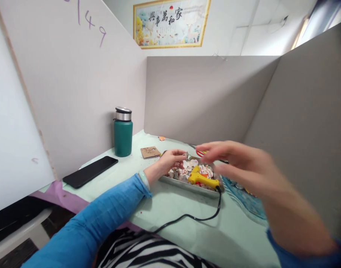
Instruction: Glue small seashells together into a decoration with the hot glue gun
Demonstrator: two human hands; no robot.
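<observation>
My left hand (pixel 173 160) is over the left side of a metal tray (pixel 184 183), its thumb and fingertips pinched on a small pale piece (pixel 188 156) too small to name. Shells (pixel 191 163), white and red-speckled, lie in the tray. On top of them rests a yellow glue gun (pixel 202 179), its black cord (pixel 187 216) running over the front rim and across the table. Blurred by motion, my right hand (pixel 240 163) hangs in the air to the right of the tray, thumb and fingers apart, with nothing visible in it.
A green bottle (pixel 123 136) stands at the left by a phone (pixel 90 171) and a brown card (pixel 150 152). Behind my right hand lies a blue patterned tray (pixel 243 197). Grey partitions (pixel 209 96) enclose the table (pixel 125 178). A small orange piece (pixel 161 138) lies at the back.
</observation>
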